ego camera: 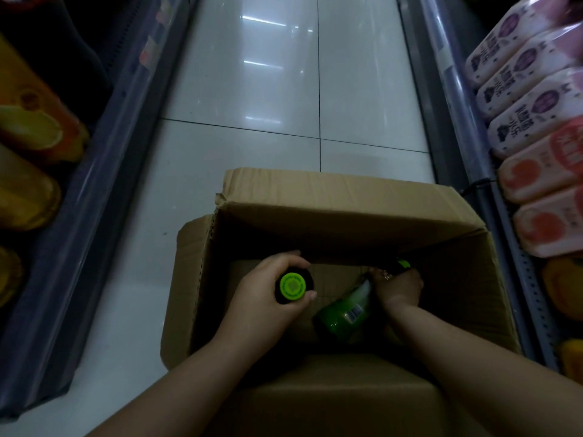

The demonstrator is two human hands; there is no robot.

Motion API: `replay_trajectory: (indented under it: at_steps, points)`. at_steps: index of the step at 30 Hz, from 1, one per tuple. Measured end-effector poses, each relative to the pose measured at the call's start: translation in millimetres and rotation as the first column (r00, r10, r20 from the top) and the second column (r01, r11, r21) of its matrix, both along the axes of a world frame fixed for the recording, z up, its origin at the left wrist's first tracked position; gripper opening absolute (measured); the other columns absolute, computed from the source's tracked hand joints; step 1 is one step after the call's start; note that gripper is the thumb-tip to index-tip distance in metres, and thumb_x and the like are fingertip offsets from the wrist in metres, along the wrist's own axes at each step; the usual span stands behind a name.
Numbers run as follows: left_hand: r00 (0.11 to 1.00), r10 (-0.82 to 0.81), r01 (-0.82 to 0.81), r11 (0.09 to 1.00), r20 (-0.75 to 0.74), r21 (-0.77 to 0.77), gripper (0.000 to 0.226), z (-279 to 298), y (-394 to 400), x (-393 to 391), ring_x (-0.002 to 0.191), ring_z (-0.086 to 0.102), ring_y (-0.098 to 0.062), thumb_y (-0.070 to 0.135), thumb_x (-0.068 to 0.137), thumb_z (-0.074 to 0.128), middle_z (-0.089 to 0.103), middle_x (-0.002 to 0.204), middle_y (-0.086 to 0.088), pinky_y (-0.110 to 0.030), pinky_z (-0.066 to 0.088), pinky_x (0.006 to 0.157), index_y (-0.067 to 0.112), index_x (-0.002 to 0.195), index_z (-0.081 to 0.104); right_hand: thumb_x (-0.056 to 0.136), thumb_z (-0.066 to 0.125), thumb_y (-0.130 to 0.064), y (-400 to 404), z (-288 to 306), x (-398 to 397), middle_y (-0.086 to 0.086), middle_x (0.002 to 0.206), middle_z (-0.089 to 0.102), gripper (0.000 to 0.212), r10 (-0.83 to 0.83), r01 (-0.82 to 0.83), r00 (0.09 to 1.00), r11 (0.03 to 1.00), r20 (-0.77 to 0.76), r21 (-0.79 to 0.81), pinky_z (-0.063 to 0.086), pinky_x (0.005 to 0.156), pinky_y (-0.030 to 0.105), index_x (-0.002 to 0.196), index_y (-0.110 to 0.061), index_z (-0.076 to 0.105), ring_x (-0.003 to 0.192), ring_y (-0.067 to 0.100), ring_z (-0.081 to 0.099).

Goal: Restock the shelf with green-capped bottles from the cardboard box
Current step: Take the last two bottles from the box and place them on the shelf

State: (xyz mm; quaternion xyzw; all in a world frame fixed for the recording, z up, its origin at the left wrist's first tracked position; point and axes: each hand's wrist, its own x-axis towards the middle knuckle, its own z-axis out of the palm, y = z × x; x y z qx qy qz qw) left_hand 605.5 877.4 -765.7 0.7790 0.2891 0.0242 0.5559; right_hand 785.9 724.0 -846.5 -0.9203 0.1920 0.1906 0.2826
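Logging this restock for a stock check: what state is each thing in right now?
Cardboard box: flaps open, on the floor.
Left hand: grips an upright bottle, cap on.
Right hand: deep inside the box, closed on a second bottle, tilted.

The open cardboard box (pixel 331 216) stood on the floor; inside, one green-capped bottle (pixel 292 287) stood upright, another bottle (pixel 345 313) lay tilted.
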Motion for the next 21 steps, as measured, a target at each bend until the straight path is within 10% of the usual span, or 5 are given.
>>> replay_trajectory:
  at_steps: [21]
  points:
    - [0.997,0.052,-0.050,0.998,0.063,-0.033,0.033,-4.6,9.2,0.6,0.106,0.043,0.020,0.027,0.078,0.075,0.055,0.122,0.020,0.005,0.032,0.079,0.034,0.108,0.063,0.070,0.082,-0.033,-9.7,-2.4,-13.3,0.018,0.124,0.060,0.072,-0.150,0.148,0.989,0.951,-0.015,0.272,0.051,0.092,0.043,0.130,-0.009,0.049,0.110,0.035,0.059]
